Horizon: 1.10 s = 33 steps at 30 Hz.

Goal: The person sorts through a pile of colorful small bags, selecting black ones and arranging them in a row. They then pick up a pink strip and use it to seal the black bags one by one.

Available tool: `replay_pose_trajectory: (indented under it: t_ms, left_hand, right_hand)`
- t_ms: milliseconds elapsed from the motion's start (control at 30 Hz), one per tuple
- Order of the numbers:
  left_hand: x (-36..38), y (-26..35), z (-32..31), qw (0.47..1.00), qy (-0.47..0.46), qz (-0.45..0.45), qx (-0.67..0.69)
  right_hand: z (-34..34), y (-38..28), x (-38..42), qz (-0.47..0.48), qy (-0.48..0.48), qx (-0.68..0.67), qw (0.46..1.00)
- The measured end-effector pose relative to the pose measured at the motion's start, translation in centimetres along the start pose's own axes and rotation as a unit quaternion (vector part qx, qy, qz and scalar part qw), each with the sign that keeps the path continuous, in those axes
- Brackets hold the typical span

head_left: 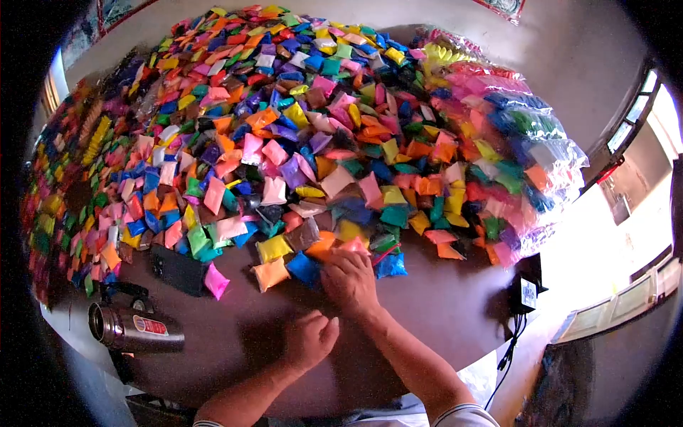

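Observation:
My right hand [348, 282] reaches to the near edge of a heap of small coloured packets, its fingers bent down and bunched; what lies under them is hidden. A salmon-pink packet [355, 245] shows just beyond the fingertips. To its left are a blue packet [304, 269] and an orange packet [321, 245]; another blue packet [391, 265] lies to its right. My left hand [311, 339] is closed in a loose fist above the brown table [420, 320], thumb raised, with nothing visible in it. Light-orange [271, 275] and yellow packets [274, 249] lie farther left.
The packet heap [284, 135] covers the table's far side. Clear bags of packets [537, 153] are stacked at right. A steel mug [135, 327] lies at left, near a dark flat object [178, 271] and a pink packet [216, 281]. A black adapter [525, 293] with cables sits at the right edge.

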<state>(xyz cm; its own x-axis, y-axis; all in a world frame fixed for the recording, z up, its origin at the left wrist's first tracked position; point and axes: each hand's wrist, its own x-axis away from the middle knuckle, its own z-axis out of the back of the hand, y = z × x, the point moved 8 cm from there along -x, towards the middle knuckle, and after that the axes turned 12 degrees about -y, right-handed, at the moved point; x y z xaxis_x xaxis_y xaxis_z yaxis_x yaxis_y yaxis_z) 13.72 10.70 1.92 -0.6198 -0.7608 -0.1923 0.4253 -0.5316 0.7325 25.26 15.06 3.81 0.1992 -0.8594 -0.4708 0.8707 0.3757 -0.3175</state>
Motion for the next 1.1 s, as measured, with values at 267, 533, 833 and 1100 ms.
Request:
replay_pose_trajectory:
  t_ms: [267, 533, 833, 1100]
  left_hand:
    - [-0.1, -0.2, -0.1, 0.999, -0.016, 0.024, -0.019]
    - [-0.1, 0.4, 0.4, 0.999, -0.017, 0.003, -0.038]
    - [0.1, 0.0, 0.5, 0.999, -0.029, 0.002, -0.024]
    - [0.5, -0.7, 0.0, 1.0, -0.019, -0.001, -0.013]
  right_hand:
    - [0.0, -0.3, 0.9, 0.036, 0.011, -0.091, 0.995]
    - [0.2, 0.8, 0.7, -0.068, 0.014, -0.051, 0.996]
    - [1.9, 1.1, -1.9, -0.085, 0.067, -0.004, 0.994]
    - [3.4, 5.2, -10.5, -0.082, 0.065, -0.024, 0.994]
